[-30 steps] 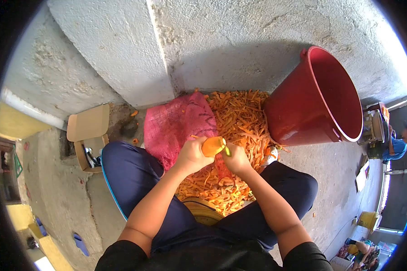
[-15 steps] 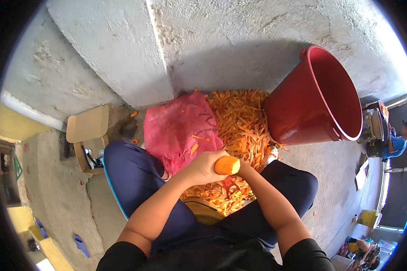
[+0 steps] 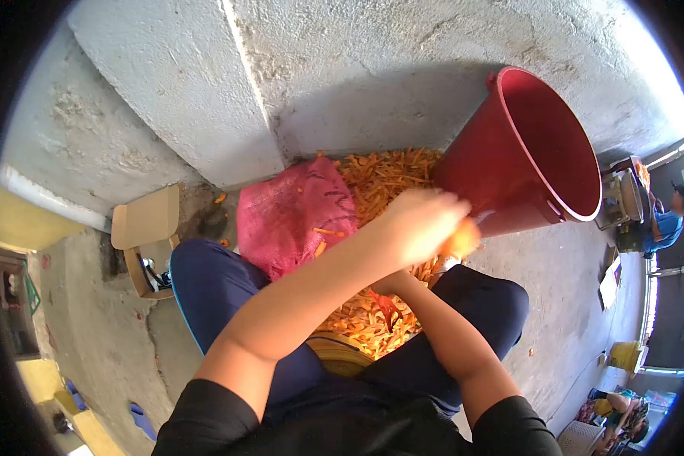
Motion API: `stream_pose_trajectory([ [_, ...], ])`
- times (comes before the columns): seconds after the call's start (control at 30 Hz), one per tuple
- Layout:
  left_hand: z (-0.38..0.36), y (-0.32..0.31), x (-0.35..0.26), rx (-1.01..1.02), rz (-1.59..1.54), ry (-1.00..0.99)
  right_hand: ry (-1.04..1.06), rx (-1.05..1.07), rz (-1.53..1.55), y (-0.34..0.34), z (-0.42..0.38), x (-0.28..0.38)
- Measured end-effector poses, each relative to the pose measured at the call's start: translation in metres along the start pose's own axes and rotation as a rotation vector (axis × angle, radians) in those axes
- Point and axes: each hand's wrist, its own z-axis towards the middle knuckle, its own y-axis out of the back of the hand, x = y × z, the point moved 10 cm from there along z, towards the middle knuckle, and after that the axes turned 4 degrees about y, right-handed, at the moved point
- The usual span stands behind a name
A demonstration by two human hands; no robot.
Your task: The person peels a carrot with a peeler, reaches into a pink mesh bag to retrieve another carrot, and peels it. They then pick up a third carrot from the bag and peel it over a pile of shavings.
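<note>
My left hand, smeared by motion, is closed round a thick peeled carrot. It reaches across to the right, in front of the tall red bucket. Lower down, partly covered by my left forearm, my right hand is closed on a red tool that looks like a peeler. Its fingers are mostly hidden. Below both hands and behind them lies a heap of orange peelings. A pink mesh sack rests against the heap on the left, with a few peel strips on it.
Between my legs is a yellowish container rim. An open cardboard box stands left of my knee. A rough grey wall rises behind the heap. At far right are a person in blue and another person lower down.
My left hand has carried the carrot to the right and away from me, towards the bucket. My right hand has dropped slightly back, and more of the red tool shows.
</note>
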Motion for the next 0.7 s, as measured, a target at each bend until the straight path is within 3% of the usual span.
stream_pose_trajectory([
  [0.03, 0.019, 0.056, -0.035, -0.398, 0.043, -0.177, -0.038, 0.001, 0.111, -0.024, 0.007, -0.015],
  [0.07, 0.024, 0.101, -0.057, -0.722, 0.127, -0.208, -0.077, -0.003, 0.222, -0.046, 0.014, -0.029],
  [0.1, 0.025, 0.125, -0.066, -0.877, 0.209, -0.172, -0.072, 0.006, 0.223, -0.047, 0.017, -0.032],
  [0.17, 0.027, 0.141, -0.058, -0.915, 0.106, -0.138, -0.069, 0.010, 0.227, -0.055, 0.025, -0.042],
  [0.23, 0.018, 0.134, -0.027, -0.864, 0.016, -0.126, -0.150, 0.118, 0.238, -0.011, 0.013, -0.036],
  [0.3, 0.004, 0.091, 0.038, -0.518, 0.026, 0.123, -0.278, 0.260, 0.238, 0.072, -0.023, -0.013],
  [0.33, -0.012, 0.048, 0.091, -0.213, -0.036, 0.362, -0.299, 0.215, 0.255, 0.097, -0.035, -0.008],
  [0.43, -0.122, -0.074, 0.220, 0.432, 0.074, 0.855, -0.351, 0.146, 0.274, 0.133, -0.062, -0.020],
  [0.5, -0.202, -0.143, 0.277, 0.516, 0.096, 1.025, -0.358, 0.194, 0.247, 0.137, -0.070, -0.027],
  [0.57, -0.265, -0.251, 0.324, 0.614, 0.031, 0.911, -0.332, 0.225, 0.200, 0.147, -0.073, -0.027],
  [0.67, -0.282, -0.277, 0.285, 0.852, -0.391, 1.141, -0.309, 0.206, 0.241, 0.137, -0.065, -0.044],
  [0.7, -0.273, -0.268, 0.282, 0.733, -0.440, 1.211, -0.305, 0.187, 0.271, 0.130, -0.059, -0.052],
])
